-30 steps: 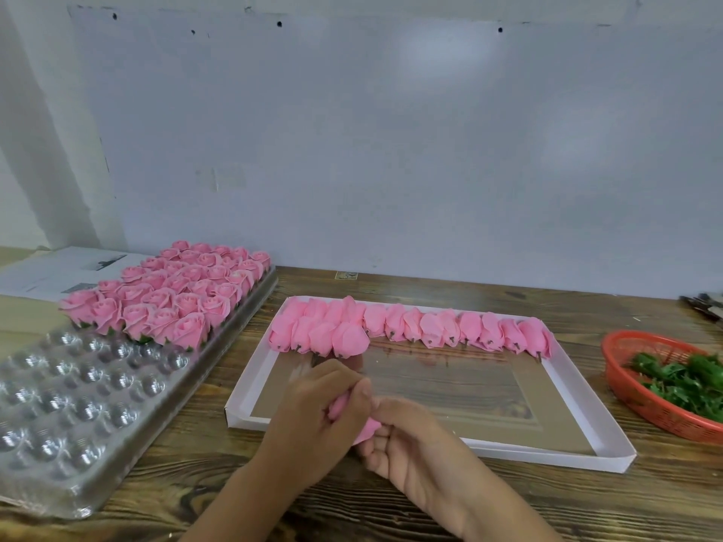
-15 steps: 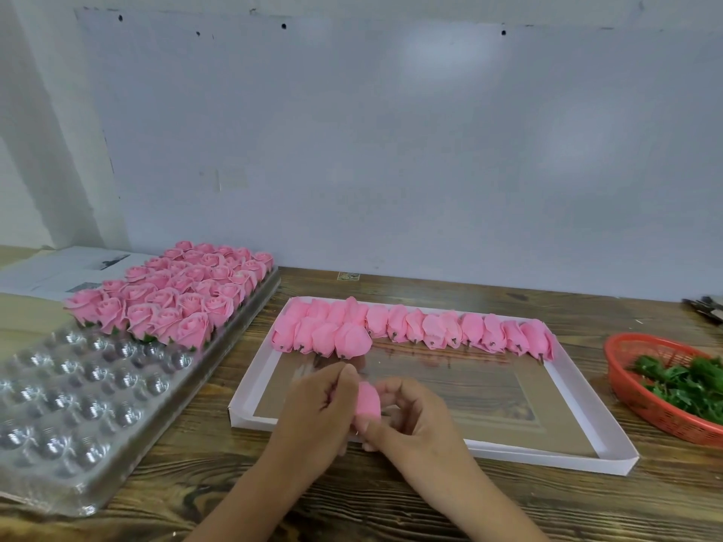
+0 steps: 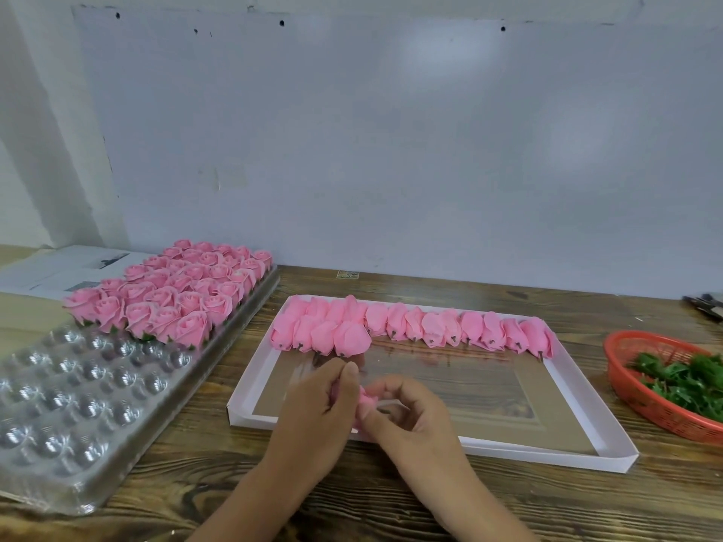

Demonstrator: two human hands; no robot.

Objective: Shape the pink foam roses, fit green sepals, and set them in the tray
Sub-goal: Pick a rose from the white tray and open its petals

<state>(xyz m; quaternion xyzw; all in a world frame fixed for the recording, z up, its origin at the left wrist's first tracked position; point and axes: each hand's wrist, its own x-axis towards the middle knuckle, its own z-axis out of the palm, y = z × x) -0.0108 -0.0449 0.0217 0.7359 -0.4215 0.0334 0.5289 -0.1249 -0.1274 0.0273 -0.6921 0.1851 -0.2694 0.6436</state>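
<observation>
- Clear plastic blister tray [image 3: 58, 404] lies at the left of the counter [image 3: 391, 502]; its far half carries finished pink roses [image 3: 176, 299], packed in rows with green showing at their bases. The near cells hold nothing. Judgement: roughly half the tray is filled, half is outstanding.
- White shallow box [image 3: 547, 451] sits at centre. Unshaped buds [image 3: 430, 330] lie along its far edge in one row, with a second short row at its left end. Judgement: this is the remaining stock, and each bud awaits shaping, a sepal and placement.
- Left hand [image 3: 313, 416] is over the near left part of the box, fingers curled, thumb and fingertips pinching the rose in work [image 3: 367, 402].
- That rose is held between the two hands, above the box, mostly hidden; only a small pink part shows. No green is visible on it. Judgement: it is at the shaping step, sepal not yet fitted.
- Right hand [image 3: 414, 420] meets it from the right, fingers curled about the petals; the exact grip cannot be made out.
- Red mesh basket [image 3: 641, 408] at the far right holds the green sepals [image 3: 684, 381], well apart from the hands and untouched at this moment.
</observation>
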